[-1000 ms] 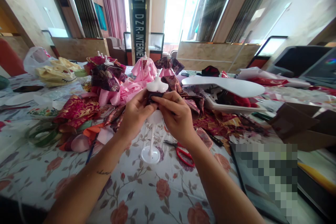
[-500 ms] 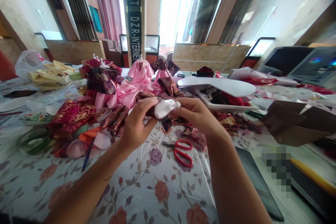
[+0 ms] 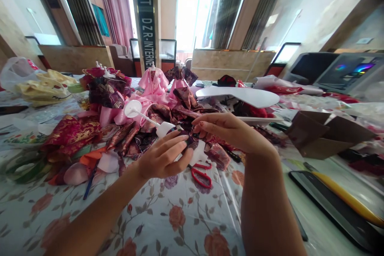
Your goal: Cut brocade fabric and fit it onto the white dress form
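A small white doll mannequin (image 3: 164,129) on a stand with a round base lies tilted in my left hand (image 3: 166,154), its base pointing up and left. Dark patterned cloth is wrapped around its middle, and my left fingers are closed over it. My right hand (image 3: 222,130) is just above and right of the cloth, fingers bent together at its edge; whatever they pinch is too small to make out. Red-handled scissors (image 3: 201,178) lie on the floral tablecloth (image 3: 156,216) below the mannequin, partly covered by it.
Dressed mannequins, one in a pink gown (image 3: 153,82), stand at the back. Heaped fabric (image 3: 70,134) and a green tape roll (image 3: 25,168) lie left. On the right are a brown box (image 3: 324,134), a white tray (image 3: 267,119) and a yellow-handled tool (image 3: 348,198).
The mannequin has turned, so its round base and the cloth around it now show. My left hand has moved lower over it, and my right hand has lifted off its white end.
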Demonstrator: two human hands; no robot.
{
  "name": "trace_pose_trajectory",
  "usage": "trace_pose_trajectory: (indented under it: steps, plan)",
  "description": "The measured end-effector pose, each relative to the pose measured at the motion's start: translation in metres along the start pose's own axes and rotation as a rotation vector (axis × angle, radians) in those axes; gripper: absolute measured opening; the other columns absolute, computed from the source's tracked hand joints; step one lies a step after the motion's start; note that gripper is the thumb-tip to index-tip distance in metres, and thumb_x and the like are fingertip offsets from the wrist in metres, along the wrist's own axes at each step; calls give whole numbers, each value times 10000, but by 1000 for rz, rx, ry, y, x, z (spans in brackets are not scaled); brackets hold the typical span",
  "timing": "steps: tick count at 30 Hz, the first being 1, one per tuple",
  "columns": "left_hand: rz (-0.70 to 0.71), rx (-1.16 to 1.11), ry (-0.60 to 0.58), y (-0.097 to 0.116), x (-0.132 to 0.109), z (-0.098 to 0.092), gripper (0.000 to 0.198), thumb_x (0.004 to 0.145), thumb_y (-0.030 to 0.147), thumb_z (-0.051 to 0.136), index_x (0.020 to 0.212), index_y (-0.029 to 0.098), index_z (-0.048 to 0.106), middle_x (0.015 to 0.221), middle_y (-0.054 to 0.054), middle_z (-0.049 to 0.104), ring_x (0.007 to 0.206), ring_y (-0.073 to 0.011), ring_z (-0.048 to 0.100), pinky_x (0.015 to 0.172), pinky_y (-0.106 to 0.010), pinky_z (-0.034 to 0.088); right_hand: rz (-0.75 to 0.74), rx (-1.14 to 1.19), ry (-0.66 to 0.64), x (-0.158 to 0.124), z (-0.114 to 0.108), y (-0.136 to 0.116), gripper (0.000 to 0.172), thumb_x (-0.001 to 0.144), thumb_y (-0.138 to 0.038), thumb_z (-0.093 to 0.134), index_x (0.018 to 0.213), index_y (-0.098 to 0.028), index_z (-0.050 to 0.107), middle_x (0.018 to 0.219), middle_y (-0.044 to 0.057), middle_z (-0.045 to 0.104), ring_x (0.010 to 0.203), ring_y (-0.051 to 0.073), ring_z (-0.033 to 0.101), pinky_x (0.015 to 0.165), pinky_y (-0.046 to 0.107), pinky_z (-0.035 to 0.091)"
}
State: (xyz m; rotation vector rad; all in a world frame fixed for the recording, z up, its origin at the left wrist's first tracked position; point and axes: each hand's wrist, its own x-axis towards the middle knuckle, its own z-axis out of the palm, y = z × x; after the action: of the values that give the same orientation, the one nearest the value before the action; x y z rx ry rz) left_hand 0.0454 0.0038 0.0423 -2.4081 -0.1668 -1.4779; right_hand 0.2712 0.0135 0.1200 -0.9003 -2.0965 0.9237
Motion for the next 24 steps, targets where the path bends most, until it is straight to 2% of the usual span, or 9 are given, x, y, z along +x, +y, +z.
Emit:
trace_pose_trajectory:
  steps: [4,8,10,12,13,16,17,21,24]
  plan:
    - [-1,39,12,-1,0,-1,364,737,19,679,1009,260,653,946,-23,652,1091,-246,630,991,-440,505,9,-33,34,2,2,0,302,897,-417,535,964,-174,702,845,45,702,738,151,632,656,274,526]
    - [63,127,11,-2,-3,0,330,739,47,685,991,256,648,949,-20,652,1093,-246,630,989,-448,503,10,-51,33,4,4,-2,303,897,-424,531,936,-179,704,835,44,700,723,149,624,639,270,521]
    - [19,93,6,0,-2,0,339,749,69,679,1025,262,636,1008,-31,661,1113,-255,618,980,-452,508,8,-52,34,5,4,-2,301,892,-427,537,937,-182,705,842,46,700,727,151,622,638,273,521]
    - [-171,-16,59,5,3,-1,373,757,89,675,1077,270,616,1109,-49,661,1125,-256,610,969,-437,516,11,-35,61,6,5,-3,298,886,-430,545,905,-178,702,818,43,695,703,145,616,621,266,518]
    - [-321,-84,141,7,7,-3,391,759,100,678,1103,269,601,1150,-57,653,1121,-250,611,964,-424,518,14,-22,79,6,6,-3,298,885,-432,546,885,-176,699,797,41,691,682,139,612,611,261,515]
    - [-826,-320,526,9,26,-11,416,749,147,711,1120,264,565,1132,-50,661,1036,-202,641,926,-367,526,18,6,113,11,12,-5,315,893,-434,532,841,-167,691,742,35,679,628,121,600,578,242,500]
    - [-951,-434,590,7,31,-15,398,738,168,727,1092,256,568,1082,-39,677,995,-186,652,898,-343,531,9,11,123,13,17,-6,319,896,-434,526,842,-166,690,743,35,680,624,119,600,570,237,493]
    - [-1362,-844,710,-15,32,-21,355,638,207,796,938,187,607,873,4,695,793,-127,668,733,-244,528,-83,-102,200,24,48,-11,319,871,-452,565,985,-174,672,807,40,688,693,141,618,599,251,475]
    - [-1581,-976,641,-33,13,-14,367,559,173,829,871,142,638,771,0,691,654,-108,648,623,-218,511,-68,-393,237,33,79,-8,440,778,-478,673,1103,-185,624,765,37,677,668,176,618,595,278,446]
